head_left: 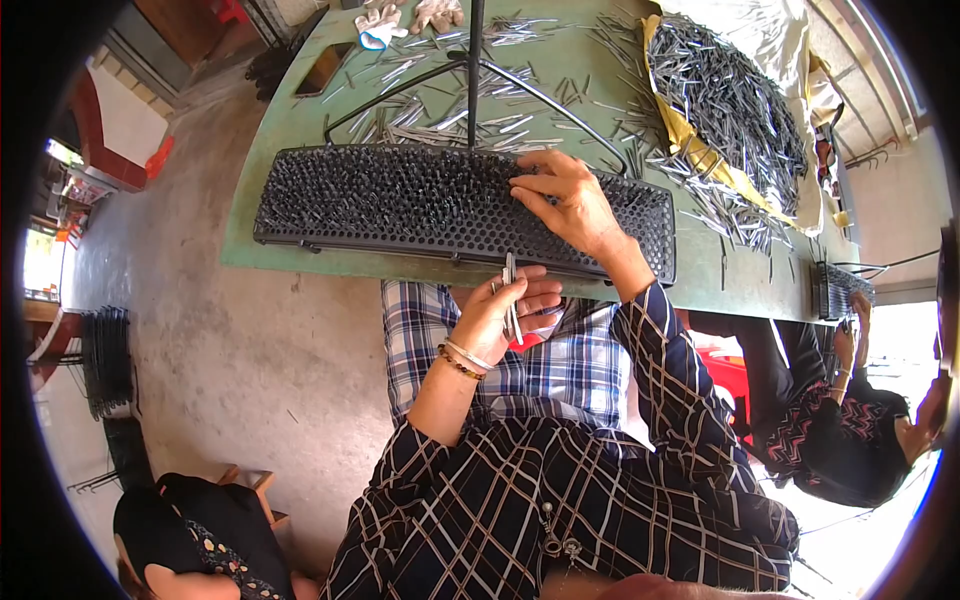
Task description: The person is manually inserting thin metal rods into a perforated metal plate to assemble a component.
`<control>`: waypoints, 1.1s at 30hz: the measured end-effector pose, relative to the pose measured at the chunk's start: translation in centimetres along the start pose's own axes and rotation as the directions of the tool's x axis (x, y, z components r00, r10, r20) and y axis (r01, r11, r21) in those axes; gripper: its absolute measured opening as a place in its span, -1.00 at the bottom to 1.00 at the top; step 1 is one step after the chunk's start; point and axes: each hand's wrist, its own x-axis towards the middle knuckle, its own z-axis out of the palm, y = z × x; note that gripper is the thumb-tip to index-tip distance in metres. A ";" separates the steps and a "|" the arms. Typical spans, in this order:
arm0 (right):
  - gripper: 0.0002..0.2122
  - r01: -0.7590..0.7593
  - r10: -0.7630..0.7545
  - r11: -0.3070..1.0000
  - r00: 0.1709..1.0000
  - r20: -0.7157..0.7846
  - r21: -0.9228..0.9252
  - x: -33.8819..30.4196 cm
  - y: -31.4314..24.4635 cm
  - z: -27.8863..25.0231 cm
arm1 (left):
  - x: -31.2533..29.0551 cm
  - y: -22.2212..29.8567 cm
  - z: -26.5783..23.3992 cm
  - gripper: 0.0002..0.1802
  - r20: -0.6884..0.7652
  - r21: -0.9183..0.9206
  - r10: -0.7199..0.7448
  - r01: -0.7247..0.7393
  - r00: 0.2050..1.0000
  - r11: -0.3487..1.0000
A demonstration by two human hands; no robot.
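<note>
A long black perforated rack (640,222) lies along the near edge of the green table. Thin dark strips (360,195) stand packed in its holes on the left and middle, while bare holes show on the right. My right hand (575,205) is over the rack, its fingertips bent together at the edge of the filled part; what they hold, if anything, is too small to make out. Below the rack's front edge, my left hand (495,315) is palm up, with a few thin metal strips (511,290) held between thumb and fingers.
A black metal rod frame (476,90) rises behind the rack. Loose strips (510,130) are scattered over the table (245,215). At the back right lies a yellow-edged sack (680,135) heaped with strips. Gloves (437,14) and a phone (325,70) lie at the back left. A co-worker (840,430) sits at right.
</note>
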 end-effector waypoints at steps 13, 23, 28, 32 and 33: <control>-0.85 0.021 -0.018 0.992 1.000 0.022 -0.127 0.2 -0.2 -0.3 | 0.3 -0.1 0.1 -0.60 -0.002 -0.026 -0.012 0.012 1.000 1.000; -0.83 0.036 -0.031 0.994 0.998 0.048 -0.106 -0.3 -0.3 -0.1 | 0.2 -0.2 0.0 -0.60 -0.001 0.014 -0.009 0.009 1.000 1.000; -0.81 0.027 -0.028 0.988 1.000 -0.004 -0.154 0.1 0.2 0.2 | 0.5 0.1 0.2 -0.60 0.002 -0.001 -0.008 0.008 1.000 1.000; -0.80 0.030 -0.025 0.982 0.999 0.034 -0.187 0.4 -0.2 0.5 | 0.6 0.2 0.3 -0.59 0.021 -0.012 -0.016 0.016 1.000 1.000; -0.80 0.029 -0.023 0.982 0.999 0.034 -0.187 0.4 -0.3 0.3 | 0.6 0.3 0.4 -0.59 0.029 0.003 -0.013 0.013 1.000 1.000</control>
